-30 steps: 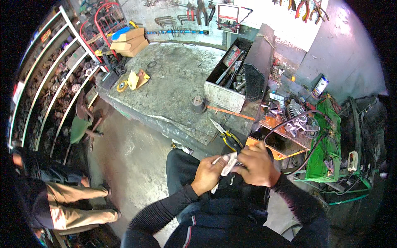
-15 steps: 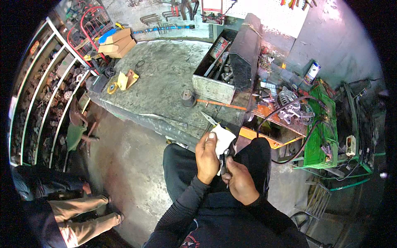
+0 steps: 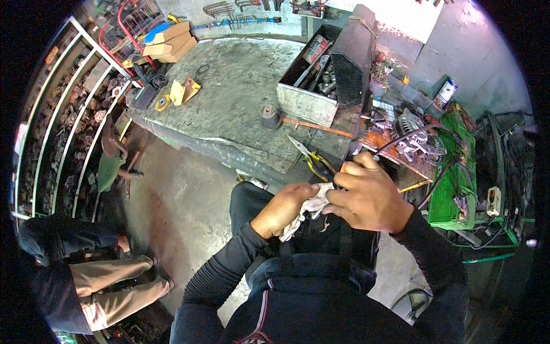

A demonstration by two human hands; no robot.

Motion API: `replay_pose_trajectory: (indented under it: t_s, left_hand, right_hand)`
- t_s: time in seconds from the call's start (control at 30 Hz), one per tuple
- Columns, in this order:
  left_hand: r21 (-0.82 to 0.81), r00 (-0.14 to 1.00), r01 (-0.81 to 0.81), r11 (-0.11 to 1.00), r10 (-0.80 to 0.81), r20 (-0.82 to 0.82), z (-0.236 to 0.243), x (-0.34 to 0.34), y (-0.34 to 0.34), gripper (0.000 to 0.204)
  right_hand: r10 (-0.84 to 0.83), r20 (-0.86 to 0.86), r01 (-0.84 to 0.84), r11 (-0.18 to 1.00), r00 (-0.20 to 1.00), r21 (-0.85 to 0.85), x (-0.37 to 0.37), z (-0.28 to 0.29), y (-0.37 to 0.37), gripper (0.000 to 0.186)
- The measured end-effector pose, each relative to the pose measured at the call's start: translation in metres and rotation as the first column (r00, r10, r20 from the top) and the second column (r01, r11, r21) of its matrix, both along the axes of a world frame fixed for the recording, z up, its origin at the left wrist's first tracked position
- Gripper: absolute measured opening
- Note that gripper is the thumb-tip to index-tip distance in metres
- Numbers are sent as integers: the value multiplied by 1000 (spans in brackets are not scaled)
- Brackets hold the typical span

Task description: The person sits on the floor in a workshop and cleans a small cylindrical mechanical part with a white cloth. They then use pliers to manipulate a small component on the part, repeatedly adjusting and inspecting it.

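My left hand (image 3: 281, 209) is closed round a crumpled white rag (image 3: 306, 213) above my lap. Against the rag's other side, my right hand (image 3: 369, 198) has its fingers curled tight; what they grip is mostly hidden behind them. A small dark piece (image 3: 325, 221) shows below the rag, too unclear to name. Just beyond my hands, pliers with yellow and black handles (image 3: 312, 159) lie on the bench edge, jaws pointing away and to the left.
On the workbench (image 3: 235, 74) stand an open metal toolbox (image 3: 309, 106), a dark round metal part (image 3: 270, 117), a tape roll (image 3: 162, 102) and cardboard boxes (image 3: 172, 43). An alternator (image 3: 411, 133) and a green crate (image 3: 461, 189) are at right. Another person's legs (image 3: 114, 281) show lower left.
My right hand has risen and turned, with its knuckles now up beside the rag. The rag is more crumpled and lower in my left hand. The pliers' handles have come into view.
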State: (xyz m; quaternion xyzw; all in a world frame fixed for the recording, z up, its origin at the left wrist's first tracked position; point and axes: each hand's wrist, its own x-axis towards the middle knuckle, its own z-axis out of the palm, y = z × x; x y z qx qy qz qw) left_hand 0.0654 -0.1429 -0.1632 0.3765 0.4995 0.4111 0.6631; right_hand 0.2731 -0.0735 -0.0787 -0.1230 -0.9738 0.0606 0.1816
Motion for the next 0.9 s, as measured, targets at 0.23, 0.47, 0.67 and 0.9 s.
replay_pose_trajectory:
  t_s: [0.23,0.47,0.67,0.9]
  left_hand:
    - [27,947,122,992,-108,-304,-26,-1,-1,33]
    - [3,894,212,977,-192,-404,-43,-1,-8,34]
    - [40,978,-181,983,184,-97,-20,6,-9,40]
    - [400,706,-667,628,705,70,3,37,34,43]
  right_hand:
    - [127,264,-233,875,956,425,-35,10,-14,11]
    - [144,277,-230,923,950,309,-37,1,-20,13]
    - [-206,12,201,933,978,-298,-4,-52,-3,22]
    - [-885,-2,-718,-376,465,-586,-61,-97,-92,30]
